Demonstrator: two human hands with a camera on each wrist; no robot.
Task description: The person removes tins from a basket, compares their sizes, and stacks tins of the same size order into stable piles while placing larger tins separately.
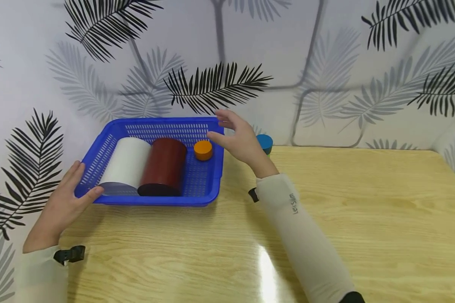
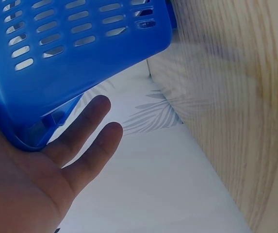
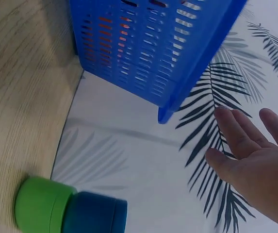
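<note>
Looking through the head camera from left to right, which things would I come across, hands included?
Left hand → white cylinder → dark red cylinder → short orange cylinder → right hand → blue round piece.

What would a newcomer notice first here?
The blue basket on the left of the table draws the eye, holding a white cylinder beside a dark red one. A small orange cylinder sits right of them, inside too. The left hand touches the basket's left end; the right hand is raised near its far right corner.
</note>
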